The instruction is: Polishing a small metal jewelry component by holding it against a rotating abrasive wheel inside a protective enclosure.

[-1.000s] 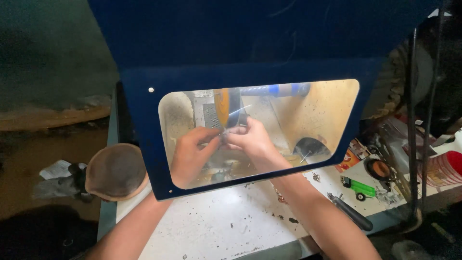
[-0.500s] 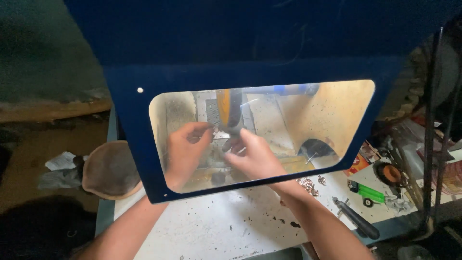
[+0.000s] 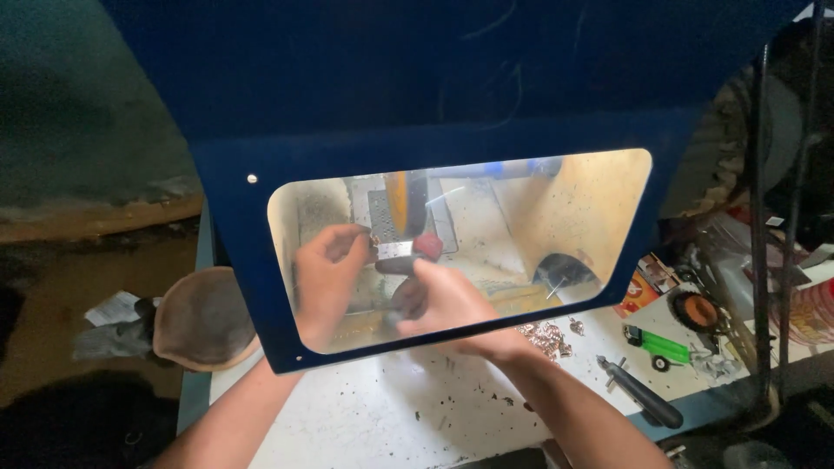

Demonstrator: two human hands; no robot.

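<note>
1. Both hands sit lower and nearer the middle of the clear shield than half a second ago, and the view has tipped up, so the blue guard fills more of the frame.
2. Behind the shield (image 3: 521,217), the left hand (image 3: 326,278) pinches a small silvery metal piece (image 3: 393,250) at its left end, fingers pressed together on it.
3. At the piece's three o'clock, the right hand (image 3: 443,304) closes around something dark with a reddish tip (image 3: 427,245); the glare makes it impossible to tell whether that is a tool or a handle.
4. At twelve o'clock from the piece stands an upright grey and orange machine part (image 3: 401,204), seemingly a belt or wheel, just beside the fingertips.
5. The blue guard (image 3: 434,78) frames the window above and to both sides.
6. Outward at four o'clock, copper-coloured shavings (image 3: 546,337) lie on the speckled white bench (image 3: 365,417); further out rest a black-handled tool (image 3: 643,393) and a green gadget (image 3: 656,346). At nine o'clock sits a round brown pad (image 3: 204,320).
7. Risk, as judged here: fingertips so close to the machine part could slip into it if the small piece twists, since the pinch covers only one end.
</note>
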